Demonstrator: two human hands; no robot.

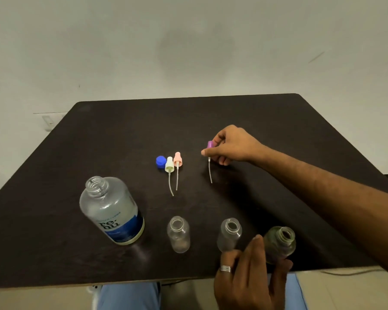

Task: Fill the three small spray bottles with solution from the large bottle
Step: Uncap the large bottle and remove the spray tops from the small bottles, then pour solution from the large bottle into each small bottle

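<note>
Currently, a purple spray cap [210, 144] is pinched between the curled fingers [205, 152] of the right hand [231, 145] toward the far middle of the dark bench [278, 130], its thin dip tube hanging down so that the tip is at or just above the surface. Near the front edge, a greenish small bottle [279, 243] is gripped by the left hand [249, 276], whose thumb and fingers are curled round its lower part; a ring is worn on one finger. Two clear small bottles [178, 234] [230, 234] are seen standing upright and uncapped just to the left of it, slightly apart from each other. The large bottle [112, 211], with a blue label and an open neck, is stood further left, partly filled with clear solution. A blue cap [160, 162], a white spray cap [169, 164] and a pink spray cap [178, 159] are laid close together at mid-bench, the dip tubes pointing toward the person. Blue trousers are visible below the bench edge.
</note>
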